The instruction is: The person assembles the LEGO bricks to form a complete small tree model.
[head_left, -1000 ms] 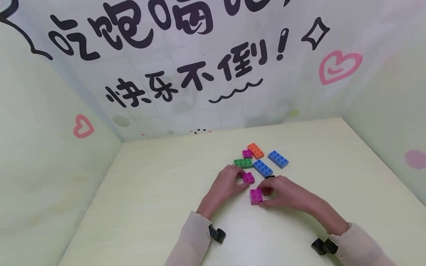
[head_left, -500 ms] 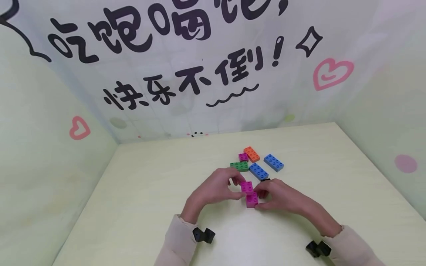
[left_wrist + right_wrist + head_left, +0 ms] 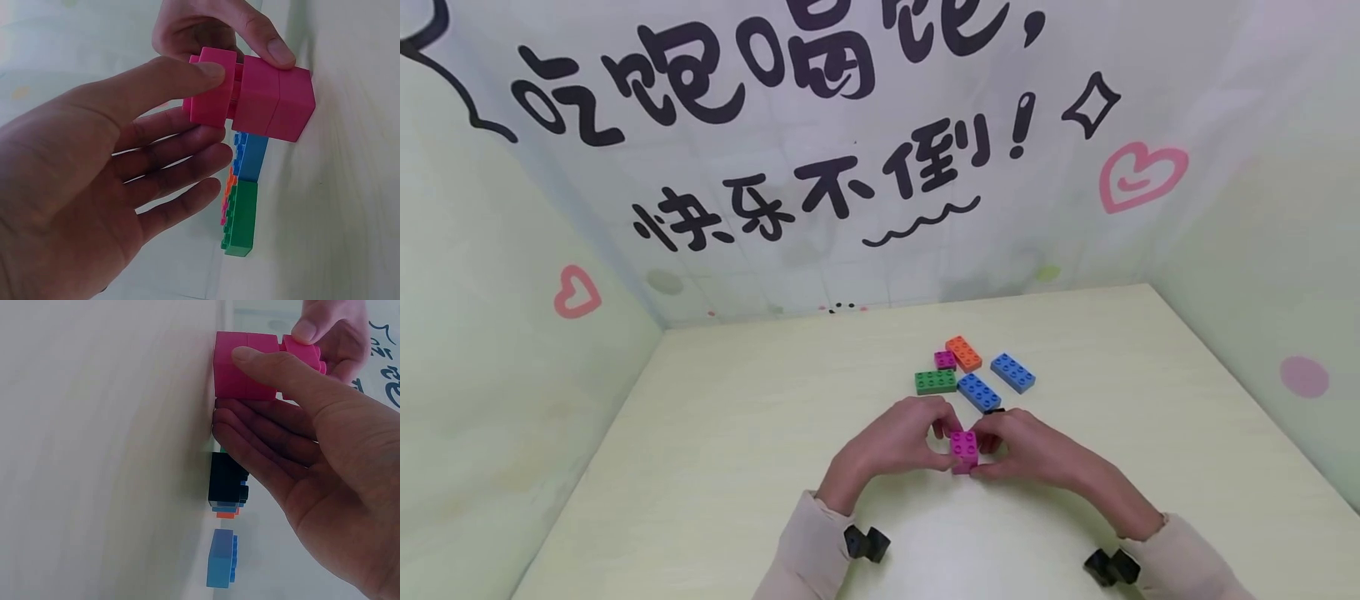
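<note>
My left hand (image 3: 895, 437) pinches a pink toy building brick (image 3: 211, 109) between thumb and fingers. It sits directly above a stack of two pink bricks (image 3: 265, 100), with a narrow gap where studs show in the left wrist view. Thumb and fingers of my right hand (image 3: 1037, 446) grip that stack, which stands upright on the table (image 3: 737, 467). From the right wrist, the stack (image 3: 234, 384) shows beneath my right thumb, and the upper brick (image 3: 295, 349) is at the left fingertips. In the head view the upper brick hides most of the stack.
Just beyond my hands lie a green brick (image 3: 936, 382), a blue brick (image 3: 979, 392), another blue brick (image 3: 1012, 372), an orange brick (image 3: 964, 353) and a small magenta brick (image 3: 944, 360). A black brick (image 3: 225, 481) lies beside my right fingers. Printed cloth walls (image 3: 760, 275) border the table.
My left hand has brought its pink brick from the table beside the green brick to above the stack, now lined up with it. The right hand keeps its grip; the view shifted slightly.
</note>
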`<act>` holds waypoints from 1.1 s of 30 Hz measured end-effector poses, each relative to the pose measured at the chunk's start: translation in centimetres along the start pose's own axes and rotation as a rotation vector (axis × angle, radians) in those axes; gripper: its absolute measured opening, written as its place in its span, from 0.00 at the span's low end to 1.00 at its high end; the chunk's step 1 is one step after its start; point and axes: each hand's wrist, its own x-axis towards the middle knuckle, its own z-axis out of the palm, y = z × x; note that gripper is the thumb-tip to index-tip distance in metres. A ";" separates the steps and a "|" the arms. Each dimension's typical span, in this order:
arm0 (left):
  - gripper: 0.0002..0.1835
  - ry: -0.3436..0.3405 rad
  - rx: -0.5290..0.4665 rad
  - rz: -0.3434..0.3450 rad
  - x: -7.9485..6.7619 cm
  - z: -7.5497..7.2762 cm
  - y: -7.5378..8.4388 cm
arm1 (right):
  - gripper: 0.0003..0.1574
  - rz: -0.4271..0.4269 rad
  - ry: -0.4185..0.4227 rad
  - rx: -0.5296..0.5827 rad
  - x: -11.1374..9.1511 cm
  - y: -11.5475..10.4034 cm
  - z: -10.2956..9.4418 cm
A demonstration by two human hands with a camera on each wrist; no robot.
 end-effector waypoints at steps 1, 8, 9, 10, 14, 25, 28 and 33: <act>0.18 0.002 0.001 0.002 0.0 0.0 0.0 | 0.18 0.000 0.000 -0.002 0.0 0.0 0.0; 0.18 0.005 0.011 0.000 -0.1 0.0 0.0 | 0.18 0.022 0.000 0.012 0.2 -0.5 0.2; 0.18 0.003 0.017 0.004 -0.1 0.0 -0.1 | 0.18 0.027 -0.001 0.014 0.2 -0.6 0.3; 0.18 0.002 0.023 0.008 -0.2 0.0 -0.1 | 0.18 0.033 -0.002 0.014 0.2 -0.6 0.3; 0.16 0.006 0.038 0.036 -0.4 -0.1 0.0 | 0.17 0.052 -0.004 0.000 0.2 -0.8 0.5; 0.16 0.019 0.029 0.048 -0.4 -0.1 0.0 | 0.17 0.056 -0.006 -0.031 0.3 -1.1 0.1; 0.17 0.016 0.021 0.037 -0.4 -0.1 -0.1 | 0.17 0.053 -0.008 -0.027 0.4 -1.2 0.1; 0.17 0.013 0.036 0.028 -0.4 0.0 0.1 | 0.17 0.040 -0.008 -0.023 0.4 -0.9 0.1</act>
